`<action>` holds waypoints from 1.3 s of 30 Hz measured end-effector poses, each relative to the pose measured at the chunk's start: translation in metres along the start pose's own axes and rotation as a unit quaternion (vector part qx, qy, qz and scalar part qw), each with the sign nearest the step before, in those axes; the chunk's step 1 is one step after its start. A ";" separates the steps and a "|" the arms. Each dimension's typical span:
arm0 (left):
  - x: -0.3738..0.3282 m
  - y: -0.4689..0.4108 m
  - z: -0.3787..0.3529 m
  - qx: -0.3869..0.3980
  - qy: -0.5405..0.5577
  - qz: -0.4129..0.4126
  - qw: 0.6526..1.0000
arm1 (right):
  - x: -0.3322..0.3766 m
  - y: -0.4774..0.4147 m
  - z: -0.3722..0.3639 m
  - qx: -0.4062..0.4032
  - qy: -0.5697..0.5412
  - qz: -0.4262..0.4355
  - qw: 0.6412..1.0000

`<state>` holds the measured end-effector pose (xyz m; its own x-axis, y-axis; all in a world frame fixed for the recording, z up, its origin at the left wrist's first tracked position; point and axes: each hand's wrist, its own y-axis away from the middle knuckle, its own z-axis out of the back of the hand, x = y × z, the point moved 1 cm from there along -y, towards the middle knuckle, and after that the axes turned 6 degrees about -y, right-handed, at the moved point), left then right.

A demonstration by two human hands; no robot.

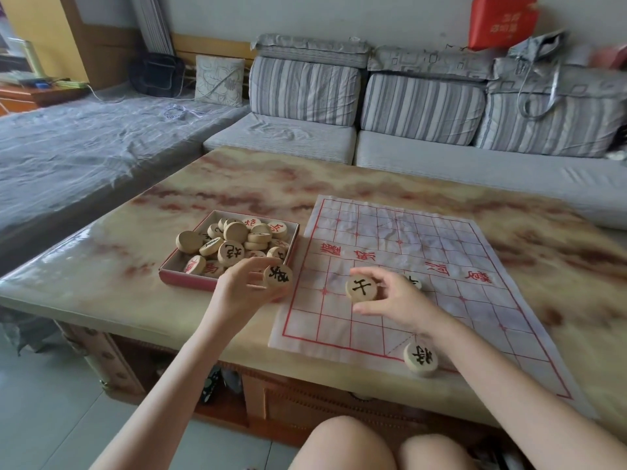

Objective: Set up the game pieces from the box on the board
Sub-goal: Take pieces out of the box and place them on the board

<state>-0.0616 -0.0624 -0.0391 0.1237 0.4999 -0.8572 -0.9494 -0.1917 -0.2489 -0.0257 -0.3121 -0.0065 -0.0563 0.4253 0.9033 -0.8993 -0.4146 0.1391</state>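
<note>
Your hands, left point(244, 286) and right point(397, 293), each grip one disc beside the box point(190, 278) heaped with wooden pieces point(234, 239).

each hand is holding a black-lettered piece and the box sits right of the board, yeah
No. The box sits left of the board, as the head view shows. The left hand does hold one black-lettered piece, the right hand a second piece.

Held piece point(361, 288) reads 士 (black ink); board point(424, 232) 楚河.
</note>
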 end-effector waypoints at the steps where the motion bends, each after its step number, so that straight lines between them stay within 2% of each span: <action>1: -0.005 0.004 -0.007 0.015 -0.002 -0.008 1.000 | -0.004 0.011 0.005 -0.012 0.045 0.001 0.999; 6: -0.018 0.034 -0.046 0.090 -0.073 -0.066 0.991 | -0.030 0.052 0.011 -0.054 0.196 -0.007 0.979; 9: -0.019 0.047 -0.066 0.113 -0.100 -0.078 0.986 | -0.047 0.059 0.009 -0.060 0.253 0.022 0.965; 17: -0.025 0.056 -0.092 0.126 -0.106 -0.080 0.983 | -0.059 0.067 0.015 -0.082 0.245 0.043 0.965; 24: -0.050 0.063 -0.123 0.155 -0.087 -0.096 0.979 | -0.071 0.099 0.052 -0.123 0.227 0.008 0.966; 28: -0.065 0.067 -0.139 0.155 -0.073 -0.107 0.979 | -0.083 0.116 0.062 -0.149 0.202 -0.018 0.968; 34: -0.073 0.068 -0.145 0.144 -0.069 -0.116 0.980 | -0.093 0.115 0.060 -0.171 0.186 -0.013 0.967; 39: -0.073 0.068 -0.144 0.140 -0.071 -0.111 0.981 | -0.105 0.108 0.059 -0.161 0.201 -0.006 0.966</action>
<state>-0.0936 -0.2337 -0.0583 0.3131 0.6195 -0.7199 -0.9485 0.1649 -0.2706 -0.0910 -0.4485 -0.0622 -0.1499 0.7332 0.6633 -0.9858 -0.1623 -0.0433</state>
